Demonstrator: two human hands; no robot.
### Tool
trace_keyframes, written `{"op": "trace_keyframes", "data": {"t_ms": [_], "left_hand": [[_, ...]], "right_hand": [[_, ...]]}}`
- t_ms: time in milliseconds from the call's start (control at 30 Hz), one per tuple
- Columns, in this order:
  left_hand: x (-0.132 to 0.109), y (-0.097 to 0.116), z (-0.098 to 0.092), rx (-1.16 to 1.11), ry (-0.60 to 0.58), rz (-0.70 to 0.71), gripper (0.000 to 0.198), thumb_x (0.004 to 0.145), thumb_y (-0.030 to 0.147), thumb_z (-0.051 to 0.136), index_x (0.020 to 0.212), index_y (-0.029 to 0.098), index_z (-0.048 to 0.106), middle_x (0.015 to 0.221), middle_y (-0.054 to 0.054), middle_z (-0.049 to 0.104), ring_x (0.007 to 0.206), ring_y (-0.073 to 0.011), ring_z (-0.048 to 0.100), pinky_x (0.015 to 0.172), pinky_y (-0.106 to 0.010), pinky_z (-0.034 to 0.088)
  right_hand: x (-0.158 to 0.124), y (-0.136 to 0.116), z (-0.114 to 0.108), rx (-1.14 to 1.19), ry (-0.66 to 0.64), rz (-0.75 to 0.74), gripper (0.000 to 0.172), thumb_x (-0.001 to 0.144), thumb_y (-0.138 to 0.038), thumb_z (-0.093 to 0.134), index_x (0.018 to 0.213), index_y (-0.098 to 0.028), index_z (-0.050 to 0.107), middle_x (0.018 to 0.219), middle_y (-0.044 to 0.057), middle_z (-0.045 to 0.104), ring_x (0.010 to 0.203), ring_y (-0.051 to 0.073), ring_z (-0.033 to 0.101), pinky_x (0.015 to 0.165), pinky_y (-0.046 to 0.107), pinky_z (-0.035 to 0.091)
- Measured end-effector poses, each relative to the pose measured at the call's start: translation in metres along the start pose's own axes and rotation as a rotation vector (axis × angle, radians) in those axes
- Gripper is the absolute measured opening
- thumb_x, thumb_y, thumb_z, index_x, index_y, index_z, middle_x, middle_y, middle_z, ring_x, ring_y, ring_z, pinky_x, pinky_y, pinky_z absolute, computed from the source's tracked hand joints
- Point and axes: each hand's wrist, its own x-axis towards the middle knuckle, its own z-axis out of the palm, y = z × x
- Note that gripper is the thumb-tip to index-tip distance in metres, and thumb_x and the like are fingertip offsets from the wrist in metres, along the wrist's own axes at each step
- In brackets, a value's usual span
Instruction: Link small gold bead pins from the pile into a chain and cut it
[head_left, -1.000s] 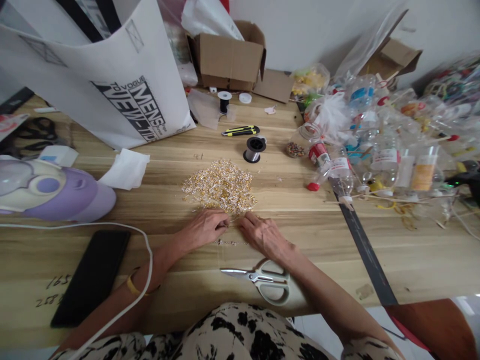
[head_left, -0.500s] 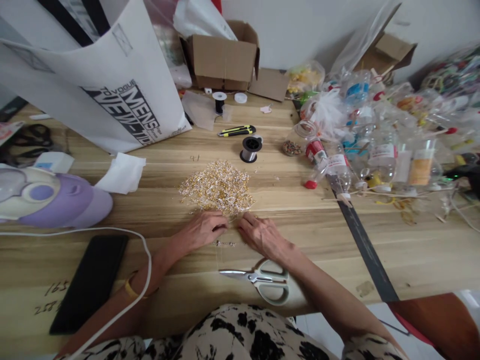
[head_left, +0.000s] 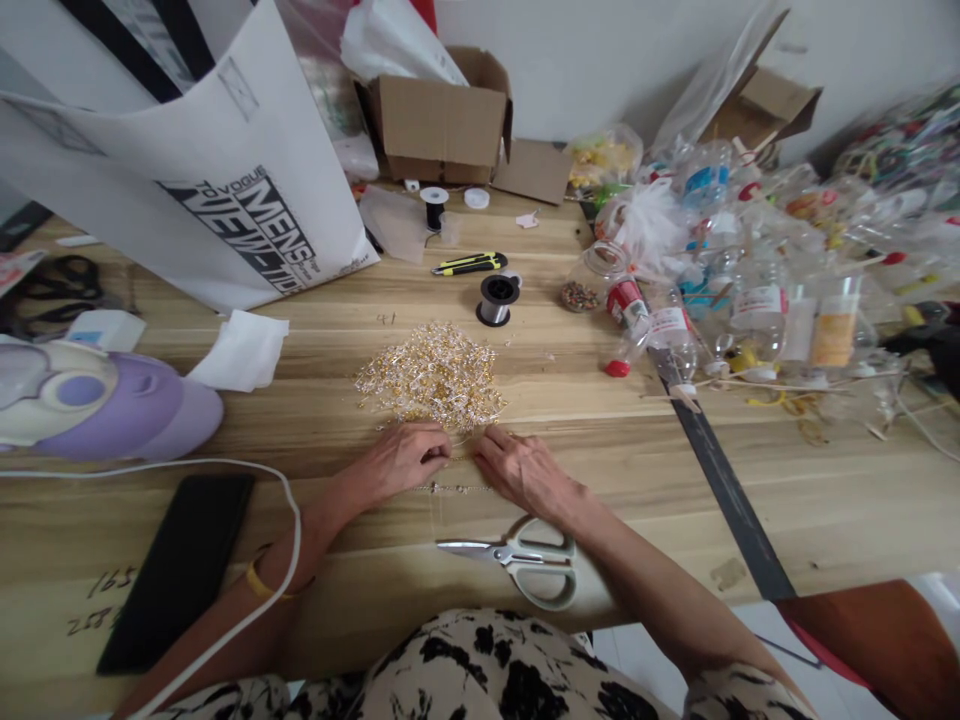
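Note:
A loose pile of gold and silvery beaded pieces [head_left: 435, 375] lies on the wooden table. At its near edge my left hand [head_left: 409, 458] rests with fingers curled and pinched together. My right hand [head_left: 517, 465] is close by on the right, its fingers also bent together. Something thin shows between the fingertips, too small to make out. Just below the hands a fine chain with small beads [head_left: 450, 488] runs across the wood. Scissors with pale handles [head_left: 517, 555] lie nearer my body, blades pointing left.
Beyond the pile are a wire spool [head_left: 497, 300], a yellow-black cutter [head_left: 470, 264] and a cardboard box [head_left: 442, 120]. Plastic bottles [head_left: 757, 300] crowd the right. On the left stand a white bag [head_left: 277, 180], a purple device [head_left: 150, 400] and a black phone-like slab [head_left: 180, 570] near a white cable.
The whole view has shifted slightly. Both hands keep nearly the same place and pose, with a slightly wider gap between their fingertips.

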Motion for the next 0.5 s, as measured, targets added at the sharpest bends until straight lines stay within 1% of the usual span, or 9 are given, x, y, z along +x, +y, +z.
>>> {"op": "trace_keyframes", "data": {"t_ms": [133,300,500], "left_hand": [[-0.0009,-0.0029,0.0002,-0.032,-0.004,0.034,0.010,0.083,0.014,0.057,0.076,0.016,0.065,0.078,-0.003,0.065,0.074,-0.0146,0.058,0.070,-0.024,0.042],[-0.0017,-0.0035,-0.0003,-0.045,0.003,0.025,0.009,0.082,0.014,0.058,0.076,0.016,0.065,0.078,-0.003,0.066,0.073,-0.0148,0.058,0.070,-0.025,0.042],[-0.0019,-0.0023,-0.0026,-0.047,0.025,0.009,0.008,0.080,0.013,0.058,0.076,0.016,0.065,0.073,-0.001,0.063,0.066,-0.0122,0.055,0.064,-0.023,0.040]], "right_hand": [[0.0003,-0.0003,-0.0016,0.028,0.012,0.001,0.015,0.096,-0.015,0.042,0.093,-0.015,0.056,0.088,0.006,0.061,0.065,0.011,0.053,0.053,0.026,0.025],[0.0005,-0.0010,-0.0029,0.031,0.012,0.013,0.016,0.096,-0.017,0.042,0.090,-0.016,0.057,0.086,0.004,0.060,0.064,0.012,0.053,0.053,0.028,0.024],[0.0006,-0.0009,-0.0045,0.028,-0.002,0.010,0.016,0.097,-0.018,0.041,0.092,-0.016,0.057,0.088,0.005,0.061,0.067,0.012,0.054,0.054,0.026,0.026]]}}
